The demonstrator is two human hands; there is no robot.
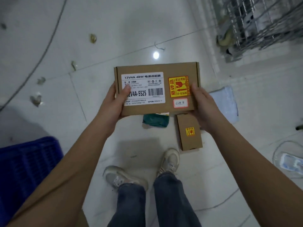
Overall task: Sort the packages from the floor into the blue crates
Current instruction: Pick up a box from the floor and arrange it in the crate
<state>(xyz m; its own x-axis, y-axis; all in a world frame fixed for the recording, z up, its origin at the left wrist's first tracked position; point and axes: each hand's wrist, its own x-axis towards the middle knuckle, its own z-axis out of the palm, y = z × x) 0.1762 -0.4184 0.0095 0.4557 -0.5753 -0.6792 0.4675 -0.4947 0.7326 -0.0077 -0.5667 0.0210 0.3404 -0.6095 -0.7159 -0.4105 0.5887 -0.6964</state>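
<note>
Both hands up, holding one cardboard box [156, 88] flat and label-up, clear of the floor, roughly level in front of me. Left hand [113, 102] gripped the box's left end: thumb lay across the white label [142, 88], the other fingers hidden under the box. Right hand [202, 106] gripped the right end, thumb on the top face beside the yellow fragile sticker [179, 86]; its other fingers were hidden too, so I could not tell how they lay.

Blue crate [27, 167] sat at the lower left of the floor, near my left foot and well apart from the box. Only a corner of it showed; contents could not be read.

On the floor below the held box: a smaller cardboard box [190, 133] with its own yellow sticker, just ahead of my right shoe [170, 159]; a dark green pouch [155, 120] just to its left; a pale blue soft mailer [226, 102] behind my right hand. All three not yet sorted.

Judgement: step in hand was the carry to the crate. With that sticker showing I would keep both ends supported, keep the box level, swing left and lower it into the crate rather than drop it. Watch the footing, since scraps [36, 99] and a cable [37, 63] lay on the tiles toward the left side of the floor. A wire cage [262, 27] stood at the far right corner.
</note>
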